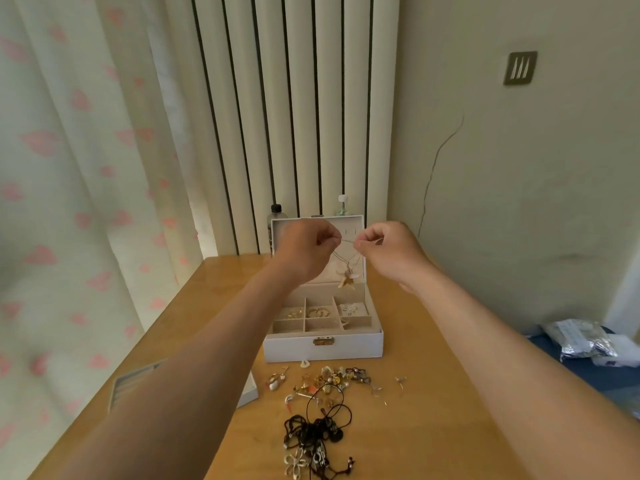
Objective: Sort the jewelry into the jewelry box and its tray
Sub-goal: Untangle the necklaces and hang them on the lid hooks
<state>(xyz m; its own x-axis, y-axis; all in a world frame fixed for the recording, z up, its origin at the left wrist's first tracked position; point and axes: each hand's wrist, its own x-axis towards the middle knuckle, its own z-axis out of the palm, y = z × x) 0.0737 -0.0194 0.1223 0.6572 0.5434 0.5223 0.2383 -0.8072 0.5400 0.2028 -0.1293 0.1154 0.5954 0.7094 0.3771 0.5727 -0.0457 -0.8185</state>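
In the head view, a thin chain necklace [347,241] is held above the open jewelry box [323,348], in front of its raised lid. The chain is pinched between thumb and fingertips by the left hand [304,249] and by the right hand [384,249], both with fingers curled. A short stretch is drawn taut between them, and the rest hangs in loops down to a pale star-shaped pendant [346,277] over the box's rear compartment.

The necklace is judged to be very light, limp and easily knotted. It is best held as it is here, at two points near the ends, so that the loops are kept apart. The pendant is likely to swing, and it may be fragile.

A loose pile of jewelry [332,379] is seen on the wooden table [433,427] just in front of the box. A tangle of black cords [313,433] lies nearer the camera. The tray [130,379] is seen near the table's left edge, largely hidden by the left forearm.
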